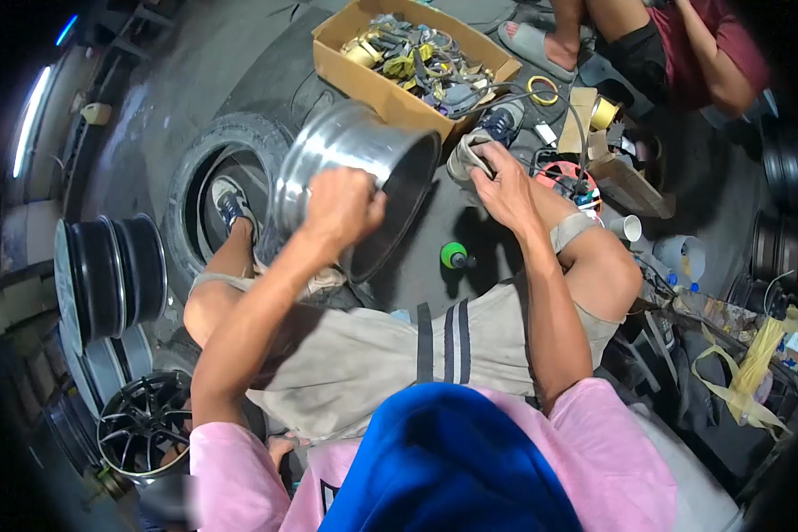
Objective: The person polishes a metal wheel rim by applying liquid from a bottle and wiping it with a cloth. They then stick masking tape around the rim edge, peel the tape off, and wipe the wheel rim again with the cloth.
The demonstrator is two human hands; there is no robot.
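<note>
A silver metal wheel rim [350, 142] stands tilted in front of me, its open side facing right. My left hand [339, 208] is closed at the rim's near edge; the fingertips are partly hidden. My right hand [503, 188] pinches a folded beige piece [466, 158], cloth or sandpaper; I cannot tell which. That hand is apart from the wheel rim, above my right leg near my dark shoe [503, 121]. On the floor between my legs stands a green-capped bottle [453, 255].
My left foot is inside a tyre [186, 182]. A cardboard box [363, 84] of mixed scraps lies ahead. Another person [683, 53] sits at the upper right. More wheels [115, 275] are stacked at left. A cable, a yellow tape roll [542, 90] and a white cup [628, 229] lie at right.
</note>
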